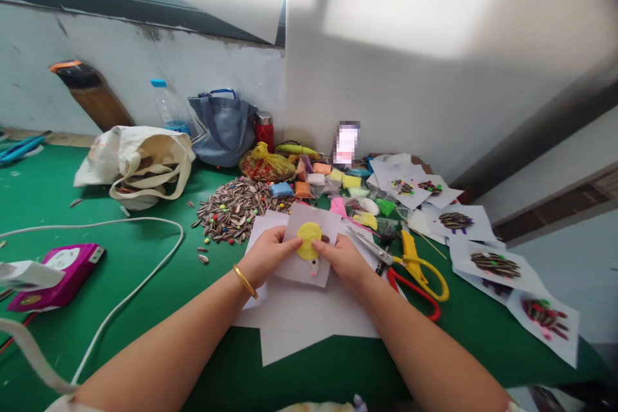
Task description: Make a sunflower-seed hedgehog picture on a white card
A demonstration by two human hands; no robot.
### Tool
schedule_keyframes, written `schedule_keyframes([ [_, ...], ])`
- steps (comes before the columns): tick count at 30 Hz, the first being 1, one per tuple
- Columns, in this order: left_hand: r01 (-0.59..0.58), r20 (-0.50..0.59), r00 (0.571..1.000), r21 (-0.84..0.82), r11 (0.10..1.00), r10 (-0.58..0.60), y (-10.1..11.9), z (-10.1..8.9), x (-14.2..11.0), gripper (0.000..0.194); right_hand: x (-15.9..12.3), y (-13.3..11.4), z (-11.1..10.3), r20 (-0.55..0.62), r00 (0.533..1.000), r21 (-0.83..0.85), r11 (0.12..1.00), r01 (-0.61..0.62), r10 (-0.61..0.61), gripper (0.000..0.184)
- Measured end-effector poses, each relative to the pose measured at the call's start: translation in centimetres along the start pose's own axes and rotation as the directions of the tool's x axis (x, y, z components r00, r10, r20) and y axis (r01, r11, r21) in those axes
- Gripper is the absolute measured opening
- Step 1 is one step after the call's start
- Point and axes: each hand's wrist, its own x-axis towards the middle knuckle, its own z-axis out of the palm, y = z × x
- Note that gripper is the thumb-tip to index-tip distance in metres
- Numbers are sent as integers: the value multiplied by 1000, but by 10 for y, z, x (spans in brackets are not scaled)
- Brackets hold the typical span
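Between my two hands is a small white paper card [295, 270], raised above a stack of white sheets [309, 309]. A flat round of yellow clay [309, 239] covers its middle, with a small white pointed face, a black eye and a pink dot at the lower edge. My left hand [268, 254] grips the card's left side, thumb on the yellow clay. My right hand [346, 257] grips the right side, its thumb also at the clay. A dark brown piece shows beside the right thumb. The fingers behind the card are hidden.
Striped sunflower seeds [232, 206] with coloured beads lie in a heap behind the left hand. Clay packets [302, 189] spread along the back. Scissors [420, 273] lie to the right, before finished seed pictures [495, 264]. A white cable [140, 299] crosses the left side.
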Motion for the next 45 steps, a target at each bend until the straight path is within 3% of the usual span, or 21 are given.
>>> schedule_keyframes([
  [13,2,-8,1000,-114,993,-3,-3,2,0,50,-2,2,3,65,998,-55,998,7,-4,47],
  [19,-14,10,1000,-167,986,16,-1,3,-1,47,-6,-6,6,53,997,-113,992,-50,57,47],
  [23,-39,-18,999,-126,991,37,-1,3,-1,47,-5,-8,4,78,996,-68,997,-40,45,45],
  [29,-22,45,999,-57,998,24,0,7,-6,42,-5,-11,9,-17,994,-15,994,-111,111,39],
  [33,-28,42,999,-79,996,32,-1,7,-5,41,-5,-11,9,11,998,18,997,-69,69,36],
  [39,28,72,997,-210,977,-13,0,5,-4,45,-1,-11,8,31,999,-2,999,-40,40,38],
  [45,113,143,985,-140,984,-93,4,6,-7,50,-1,-12,5,-36,999,-40,999,-7,6,35],
])
